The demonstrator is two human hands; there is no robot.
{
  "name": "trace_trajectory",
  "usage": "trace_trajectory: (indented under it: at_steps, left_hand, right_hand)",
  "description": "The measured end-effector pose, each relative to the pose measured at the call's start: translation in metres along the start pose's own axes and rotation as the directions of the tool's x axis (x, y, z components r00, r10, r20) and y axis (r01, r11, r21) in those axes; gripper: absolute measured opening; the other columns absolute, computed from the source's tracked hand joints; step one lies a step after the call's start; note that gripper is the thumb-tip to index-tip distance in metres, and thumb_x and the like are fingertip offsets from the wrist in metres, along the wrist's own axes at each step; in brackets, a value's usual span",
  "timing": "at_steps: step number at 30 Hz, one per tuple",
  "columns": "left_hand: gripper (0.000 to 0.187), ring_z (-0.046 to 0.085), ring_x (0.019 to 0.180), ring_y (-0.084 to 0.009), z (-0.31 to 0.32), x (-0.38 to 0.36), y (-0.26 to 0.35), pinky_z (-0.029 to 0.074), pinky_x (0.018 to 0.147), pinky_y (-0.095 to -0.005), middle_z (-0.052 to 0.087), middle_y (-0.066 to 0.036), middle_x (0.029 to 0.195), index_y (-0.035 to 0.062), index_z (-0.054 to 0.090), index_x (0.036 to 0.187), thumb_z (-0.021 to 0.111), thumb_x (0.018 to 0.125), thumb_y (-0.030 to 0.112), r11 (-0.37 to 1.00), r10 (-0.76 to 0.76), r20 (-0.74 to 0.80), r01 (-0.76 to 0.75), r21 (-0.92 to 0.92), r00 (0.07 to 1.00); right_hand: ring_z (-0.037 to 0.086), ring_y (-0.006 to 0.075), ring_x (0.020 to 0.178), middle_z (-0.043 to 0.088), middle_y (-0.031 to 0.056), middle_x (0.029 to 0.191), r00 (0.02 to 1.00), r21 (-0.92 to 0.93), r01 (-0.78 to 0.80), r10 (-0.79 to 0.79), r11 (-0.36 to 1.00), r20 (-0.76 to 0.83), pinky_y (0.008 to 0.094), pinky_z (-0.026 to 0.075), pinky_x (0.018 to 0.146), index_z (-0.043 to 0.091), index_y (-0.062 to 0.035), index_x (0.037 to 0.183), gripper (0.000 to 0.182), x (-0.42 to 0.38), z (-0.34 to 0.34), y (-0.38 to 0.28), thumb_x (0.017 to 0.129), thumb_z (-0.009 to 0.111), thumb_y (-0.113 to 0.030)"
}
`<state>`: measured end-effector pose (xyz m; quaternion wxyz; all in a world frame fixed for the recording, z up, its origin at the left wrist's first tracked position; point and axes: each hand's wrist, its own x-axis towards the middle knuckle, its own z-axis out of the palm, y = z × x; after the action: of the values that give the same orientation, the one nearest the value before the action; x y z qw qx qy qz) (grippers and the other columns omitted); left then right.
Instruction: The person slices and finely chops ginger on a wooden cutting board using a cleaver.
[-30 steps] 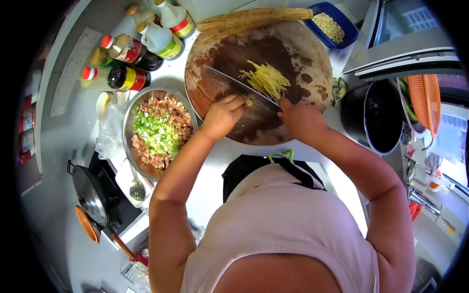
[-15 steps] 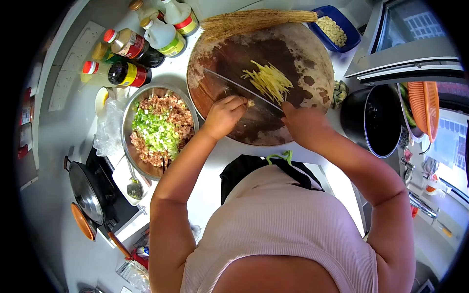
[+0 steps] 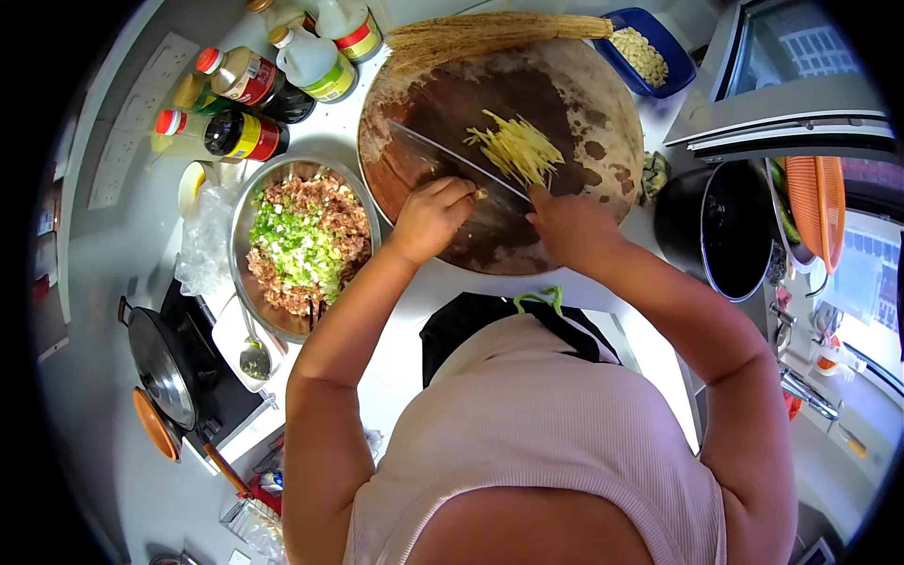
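On the round wooden chopping board [image 3: 603,104], my right hand [image 3: 576,228] is closed round the handle of a kitchen knife [image 3: 459,158]. Its long blade runs from the hand up to the left, seen nearly edge-on. My left hand [image 3: 433,220] has curled fingers pressed on a small pale piece of ginger [image 3: 481,194], close to the near side of the blade; most of that piece is hidden. Beyond the blade lies a loose pile of thin yellow ginger strips [image 3: 516,151].
Left of the board stands a steel bowl [image 3: 241,247] of minced meat with chopped green onion. Several sauce bottles [image 3: 252,85] are behind it. A straw brush [image 3: 499,36] touches the board's far edge, beside a blue container [image 3: 680,77] of peeled garlic. A black pot [image 3: 680,231] sits right.
My right hand and the knife have shifted slightly left and away from me. My left hand stays at the ginger piece, and the strips look the same.
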<state>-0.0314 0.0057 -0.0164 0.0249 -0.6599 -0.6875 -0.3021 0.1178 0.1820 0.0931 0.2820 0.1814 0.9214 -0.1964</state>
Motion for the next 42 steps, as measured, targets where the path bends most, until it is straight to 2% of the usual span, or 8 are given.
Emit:
trace_trajectory:
  at_steps: [11,14,17,22,26,30,38,42]
  left_hand:
    - [0.015,0.066,0.097,-0.0302,0.0,0.002,-0.001,0.056,0.08,-0.0373,0.068,-0.011,0.104,0.0007,0.068,0.088,0.064,0.075,0.006,1.0,0.008,-0.027,-0.008,0.025,1.0]
    - [0.015,0.066,0.096,-0.0299,0.001,0.002,-0.002,0.056,0.079,-0.0372,0.067,-0.011,0.103,0.0009,0.068,0.089,0.065,0.075,0.006,1.0,0.011,-0.04,-0.01,0.018,0.999]
    - [0.015,0.066,0.095,-0.0299,0.001,0.003,0.0,0.056,0.079,-0.0373,0.067,-0.011,0.102,0.0008,0.068,0.089,0.065,0.075,0.006,0.999,0.017,-0.048,-0.016,0.028,0.999]
    - [0.012,0.065,0.096,-0.0271,0.003,0.0,-0.001,0.057,0.078,-0.036,0.066,-0.01,0.103,0.0027,0.065,0.084,0.063,0.074,0.009,0.999,0.031,-0.06,-0.028,0.043,0.998]
    - [0.011,0.065,0.096,-0.0272,0.003,-0.001,0.001,0.057,0.078,-0.0356,0.066,-0.01,0.103,0.0024,0.065,0.083,0.063,0.074,0.008,0.995,0.019,-0.061,-0.013,0.099,0.998]
    - [0.017,0.066,0.098,-0.0301,0.0,-0.001,0.002,0.057,0.081,-0.037,0.067,-0.012,0.105,0.0009,0.068,0.091,0.064,0.075,0.006,0.998,0.026,-0.025,-0.024,0.054,0.999]
    - [0.021,0.065,0.098,-0.0276,0.006,-0.003,0.0,0.057,0.08,-0.0366,0.067,-0.01,0.107,0.0024,0.068,0.092,0.062,0.073,0.005,0.998,-0.009,-0.064,0.012,0.059,0.998]
    - [0.023,0.066,0.095,-0.0299,0.003,-0.009,0.005,0.055,0.081,-0.0378,0.068,-0.011,0.105,0.0027,0.07,0.098,0.068,0.075,0.001,0.989,-0.145,-0.139,0.141,-0.034,0.98]
  right_hand:
    - [0.066,0.0428,0.083,0.066,0.023,0.08,1.0,0.018,0.017,-0.017,1.0,0.021,0.0543,0.049,0.073,0.05,-0.0036,0.11,0.028,-0.008,-0.016,0.006,0.099,0.052,-0.03]
    - [0.068,0.0405,0.088,0.069,0.0211,0.09,1.0,-0.002,-0.024,0.024,1.0,0.017,0.053,0.052,0.074,0.053,-0.0061,0.11,0.023,0.003,0.002,0.004,0.097,0.053,-0.025]
    - [0.068,0.0399,0.09,0.07,0.0201,0.09,0.998,0.009,0.039,-0.039,0.999,-0.054,0.0538,0.051,0.074,0.053,-0.0068,0.111,0.025,0.013,0.0,-0.003,0.098,0.053,-0.028]
    - [0.068,0.0402,0.088,0.07,0.0198,0.089,1.0,0.003,-0.021,0.021,1.0,0.006,0.0521,0.052,0.075,0.053,-0.0064,0.11,0.025,0.003,-0.002,0.004,0.099,0.052,-0.028]
    - [0.068,0.041,0.086,0.069,0.0206,0.088,0.991,0.039,0.074,-0.069,0.996,-0.118,0.051,0.052,0.075,0.053,-0.0062,0.109,0.024,0.012,0.007,-0.004,0.099,0.052,-0.028]
    - [0.067,0.0418,0.084,0.068,0.0222,0.086,0.998,0.057,0.056,-0.054,0.997,-0.038,0.0519,0.052,0.073,0.053,-0.0037,0.107,0.026,0.003,-0.009,0.0,0.098,0.054,-0.028]
    - [0.067,0.0424,0.081,0.067,0.0221,0.081,0.979,0.128,0.101,-0.075,0.987,-0.188,0.0526,0.051,0.071,0.053,-0.0048,0.107,0.026,0.023,0.019,0.009,0.097,0.056,-0.029]
    - [0.065,0.0427,0.074,0.066,0.0199,0.075,0.945,0.137,0.103,-0.054,0.985,-0.323,0.0536,0.051,0.066,0.052,-0.006,0.103,0.023,0.001,0.009,0.018,0.096,0.056,-0.028]
